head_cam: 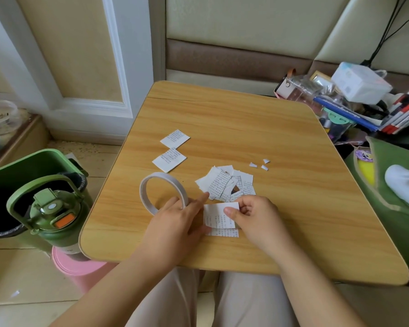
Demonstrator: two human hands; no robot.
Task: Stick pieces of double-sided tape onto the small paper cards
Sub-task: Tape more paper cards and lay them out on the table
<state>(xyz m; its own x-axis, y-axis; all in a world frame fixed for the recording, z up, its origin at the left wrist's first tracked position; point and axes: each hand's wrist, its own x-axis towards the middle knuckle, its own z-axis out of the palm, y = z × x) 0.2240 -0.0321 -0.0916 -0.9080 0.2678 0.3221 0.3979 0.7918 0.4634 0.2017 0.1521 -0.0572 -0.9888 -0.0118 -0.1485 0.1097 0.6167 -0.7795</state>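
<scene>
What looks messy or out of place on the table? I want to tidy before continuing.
Three tiny paper scraps lie loose right of the card pile, which is heaped unevenly with cards overlapping at odd angles. The tape roll stands on edge, steadied by the left hand. Nothing looks spilled or damaged.

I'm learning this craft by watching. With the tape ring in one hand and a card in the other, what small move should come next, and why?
Probably pull a short strip from the white double-sided tape ring, which the left hand holds upright, onto the small printed paper card pinched by the right hand. No tape shows on that card yet.
</scene>
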